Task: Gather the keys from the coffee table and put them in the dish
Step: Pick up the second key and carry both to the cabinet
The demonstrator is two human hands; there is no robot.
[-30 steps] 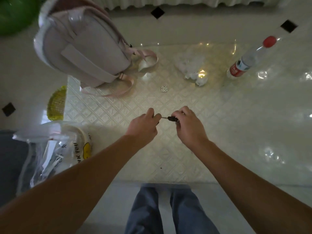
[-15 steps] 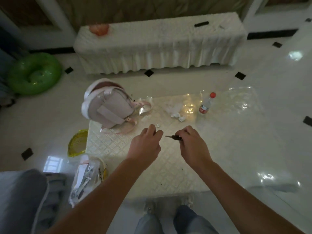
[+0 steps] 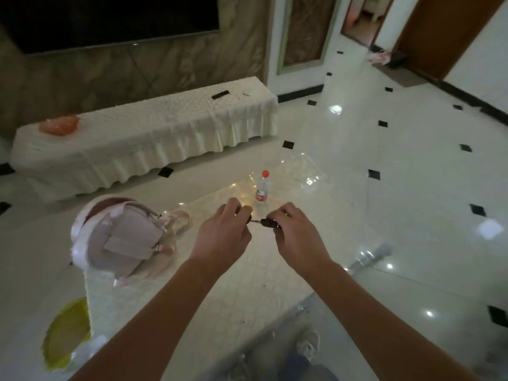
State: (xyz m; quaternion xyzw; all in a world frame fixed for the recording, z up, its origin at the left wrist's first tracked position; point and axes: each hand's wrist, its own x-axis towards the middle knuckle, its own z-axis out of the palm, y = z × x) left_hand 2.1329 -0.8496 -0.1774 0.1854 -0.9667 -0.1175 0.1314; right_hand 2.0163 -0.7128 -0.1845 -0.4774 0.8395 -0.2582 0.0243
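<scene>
Both hands hovered above the middle of the glass-topped table with a cream quilted cloth (image 3: 209, 292), where the surface below and toward the near edge lay bare. A pale pink fabric backpack (image 3: 121, 240) blocked the table's left part, its looped strap (image 3: 178, 220) reaching near the left hand (image 3: 222, 237). A clear plastic bottle with a red cap (image 3: 262, 188) stood upright just beyond the gap between the hands. Right of the right hand (image 3: 298, 237), the tabletop was open to its edge.

Pink backpack (image 3: 123, 237) and water bottle (image 3: 262, 189), well apart.
</scene>
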